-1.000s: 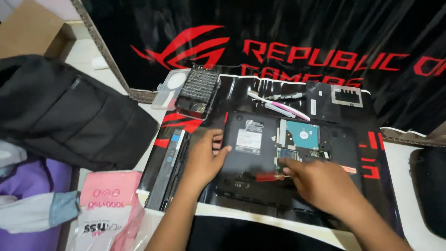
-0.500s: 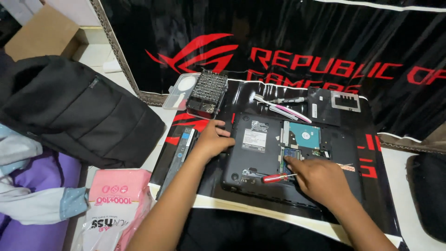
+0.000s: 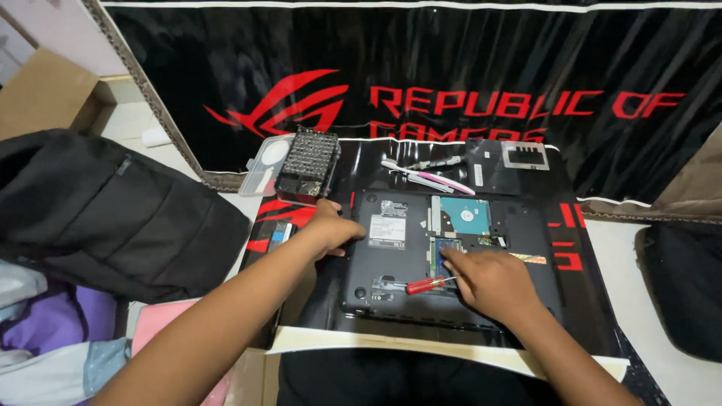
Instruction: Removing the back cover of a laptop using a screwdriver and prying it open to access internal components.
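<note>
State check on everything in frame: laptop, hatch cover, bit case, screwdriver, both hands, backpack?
Laptop: flipped underside up, bottom hatch open, drive and memory exposed.
Hatch cover: off, lying behind the laptop.
Bit case: open, lid beside it.
Red screwdriver: lying on the laptop beside the right hand.
Left hand: pressed on the laptop's left edge.
Right hand: fingers at the memory bay.
Backpack: lying flat; zip unclear.

A home repair desk: opened laptop [image 3: 451, 248], screwdriver-bit case [image 3: 307, 164], backpack [image 3: 98, 214], cardboard box [image 3: 45, 94].

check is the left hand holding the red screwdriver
No, the left hand lies flat on the laptop's corner, while the red screwdriver is by the right hand.
</note>
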